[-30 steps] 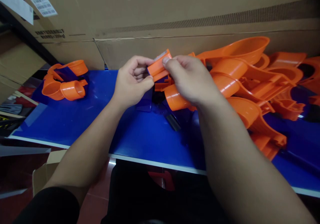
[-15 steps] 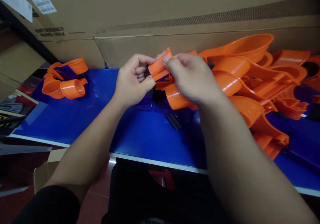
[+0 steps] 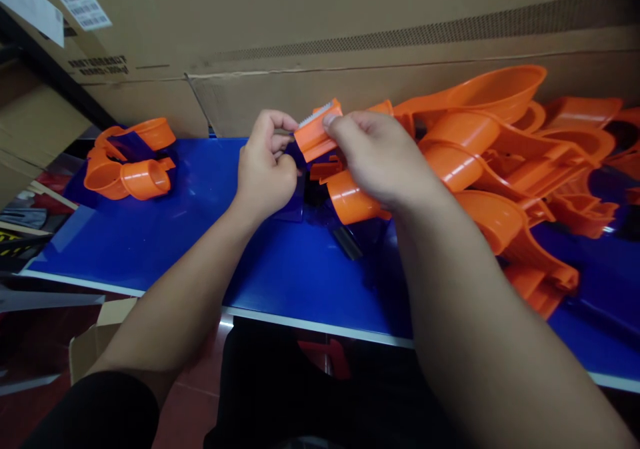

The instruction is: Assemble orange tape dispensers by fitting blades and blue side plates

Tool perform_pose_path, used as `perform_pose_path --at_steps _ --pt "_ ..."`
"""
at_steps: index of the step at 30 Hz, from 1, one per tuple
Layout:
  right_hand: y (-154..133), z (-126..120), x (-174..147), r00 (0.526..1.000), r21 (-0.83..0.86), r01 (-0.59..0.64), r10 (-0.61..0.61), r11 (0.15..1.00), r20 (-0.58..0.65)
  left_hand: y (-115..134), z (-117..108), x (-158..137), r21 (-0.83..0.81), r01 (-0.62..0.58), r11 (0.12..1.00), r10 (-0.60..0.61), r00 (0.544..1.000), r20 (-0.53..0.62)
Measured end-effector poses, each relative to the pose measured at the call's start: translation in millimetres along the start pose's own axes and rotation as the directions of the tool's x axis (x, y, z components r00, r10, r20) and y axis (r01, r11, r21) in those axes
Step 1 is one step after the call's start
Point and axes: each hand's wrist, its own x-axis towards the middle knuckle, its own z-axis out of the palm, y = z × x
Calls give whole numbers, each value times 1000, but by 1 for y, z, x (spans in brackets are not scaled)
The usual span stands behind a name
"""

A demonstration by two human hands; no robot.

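My right hand (image 3: 377, 152) pinches an orange plastic piece (image 3: 317, 135) between thumb and fingers. Along its upper edge runs a pale toothed strip (image 3: 320, 113), like a cutting blade. Close to the piece's left end is my left hand (image 3: 267, 165), fingers curled and thumb bent inward. Something dark blue shows beside its fingertips, but what they grip, if anything, is hidden. Just below the right hand lies an orange ring-shaped part (image 3: 353, 197), and a dark blue part with a black strip (image 3: 346, 241) rests near it.
Orange plastic parts (image 3: 465, 142) lie heaped on the blue table (image 3: 165, 235) at the right. A smaller group of orange and blue parts (image 3: 145, 179) sits at the left. Behind stands a large cardboard box (image 3: 300, 22); an open carton (image 3: 95, 335) is below the front edge.
My left thumb has come away from the orange piece and bent inward. The piece has tilted slightly, showing more of its toothed strip; my right hand still holds it.
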Motion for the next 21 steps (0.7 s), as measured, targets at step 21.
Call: perform_pose_path --at_steps 21 --pt "14 -2 8 963 335 -268 263 903 60 3 -21 4 727 51 685 -281 939 198"
